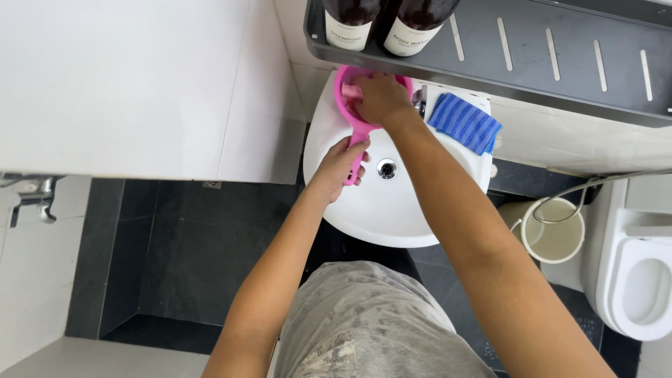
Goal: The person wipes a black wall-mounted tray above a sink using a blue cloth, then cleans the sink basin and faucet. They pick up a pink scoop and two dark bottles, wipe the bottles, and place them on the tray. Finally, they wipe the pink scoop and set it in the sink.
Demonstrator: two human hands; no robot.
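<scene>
A pink plastic scoop [341, 98] with a long handle is held over the white wash basin [392, 210]. My left hand [339, 164] grips the scoop's handle. My right hand [378, 98] reaches into the scoop's bowl, pressing a pale pink sponge or cloth [351, 92] against its inside. The basin's metal drain [386, 169] lies just right of the handle. The tap [421, 98] is partly hidden behind my right wrist.
A blue striped cloth [464, 122] lies on the basin's back right rim. A dark shelf [560, 56] above holds two dark bottles [381, 21]. A white bucket [553, 231] and a toilet [640, 273] stand at right, a wall tap [31, 199] at left.
</scene>
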